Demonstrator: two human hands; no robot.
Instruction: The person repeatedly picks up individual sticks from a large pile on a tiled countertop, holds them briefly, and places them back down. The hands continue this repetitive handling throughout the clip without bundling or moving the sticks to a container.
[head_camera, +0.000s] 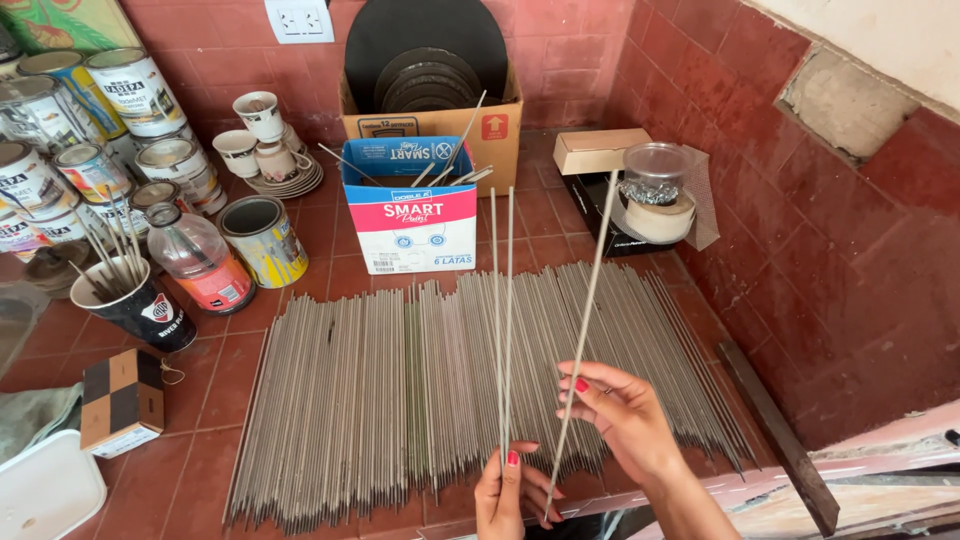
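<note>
My left grip (503, 492) pinches two thin grey rods (502, 330) upright, and my right grip (622, 412) holds a third rod (586, 310), tilted. Beneath both grips, a wide bed of rods (400, 390) covers the red-tiled tabletop (180, 450); beyond it stands a blue-and-pink box (410, 215).

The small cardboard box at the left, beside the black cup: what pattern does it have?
A checkered pattern of black and tan squares on the small box, seen in the head view.
</note>
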